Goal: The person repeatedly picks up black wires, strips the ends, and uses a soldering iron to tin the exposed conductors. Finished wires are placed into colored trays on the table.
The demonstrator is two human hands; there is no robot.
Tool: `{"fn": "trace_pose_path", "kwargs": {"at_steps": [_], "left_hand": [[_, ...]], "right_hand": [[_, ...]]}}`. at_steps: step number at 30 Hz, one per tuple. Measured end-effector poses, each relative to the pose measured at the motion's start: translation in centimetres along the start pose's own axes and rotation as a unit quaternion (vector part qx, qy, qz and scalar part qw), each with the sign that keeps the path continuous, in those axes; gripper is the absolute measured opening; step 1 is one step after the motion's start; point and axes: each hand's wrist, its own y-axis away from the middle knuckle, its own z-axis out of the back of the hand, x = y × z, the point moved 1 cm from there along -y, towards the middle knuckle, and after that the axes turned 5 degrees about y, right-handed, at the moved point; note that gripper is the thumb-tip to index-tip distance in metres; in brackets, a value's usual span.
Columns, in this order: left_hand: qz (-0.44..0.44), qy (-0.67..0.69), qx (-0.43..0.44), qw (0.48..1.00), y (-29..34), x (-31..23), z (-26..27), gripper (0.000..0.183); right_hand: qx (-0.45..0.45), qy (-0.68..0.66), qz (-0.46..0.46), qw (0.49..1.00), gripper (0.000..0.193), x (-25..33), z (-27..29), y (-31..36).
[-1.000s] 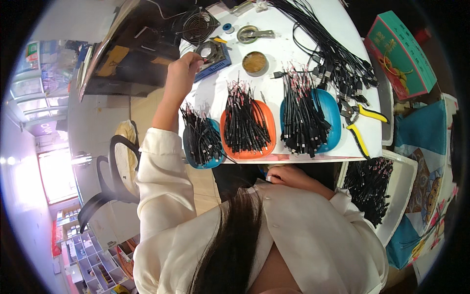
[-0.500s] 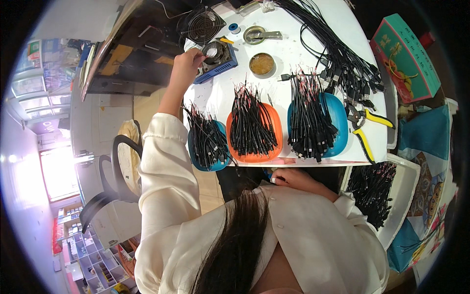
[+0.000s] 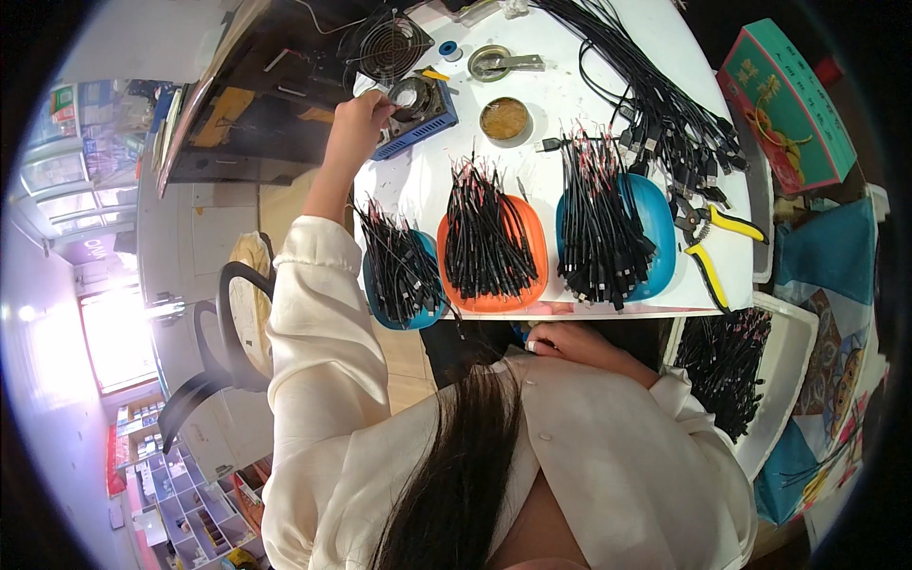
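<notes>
My left hand [image 3: 359, 123] reaches forward to the blue solder pot [image 3: 418, 122], its fingertips pinched together at the left side of the round metal crucible [image 3: 409, 96]. What the pinch holds is too small to make out. Below the table's front edge, close to my body, my right hand [image 3: 568, 344] is curled closed, and whatever lies in it is hidden. Bundles of short black cables with bared reddish ends lie in a small blue tray [image 3: 425, 318], an orange tray [image 3: 534, 223] and a larger blue tray [image 3: 662, 233].
Beyond the trays are a tin of amber paste [image 3: 504, 120], a round metal dish [image 3: 486, 63], a solder spool [image 3: 449, 50] and a fan [image 3: 388, 46]. Long black cables [image 3: 636, 71] and yellow-handled pliers [image 3: 707, 271] lie right. A white bin [image 3: 784, 356] of cables stands beside the table.
The view has shifted very slightly. My left hand stays pinched beside the crucible, and my right hand keeps its place below the table edge.
</notes>
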Motion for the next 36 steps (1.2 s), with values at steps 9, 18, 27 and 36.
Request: {"fn": "trace_pose_path", "kwargs": {"at_steps": [9,18,27,36], "left_hand": [[-0.014,0.026,-0.044,0.999,1.6,-2.3,1.1,0.011],[-0.054,0.388,-0.08,0.917,17.5,-16.5,5.2,0.009],[-0.163,0.667,0.15,0.711,25.5,-31.9,-2.3,0.018],[-0.186,0.578,0.377,0.699,25.7,-32.4,-10.0,0.042]], "right_hand": [[0.086,-0.084,-0.087,0.989,0.014,-0.4,-0.9,0.1],[-0.068,-0.097,-0.013,0.993,0.025,8.4,4.9,0.2],[-0.334,-0.073,0.027,0.939,0.021,16.0,5.3,8.0],[-0.629,-0.041,-0.059,0.774,0.027,22.9,10.4,32.9]]}}
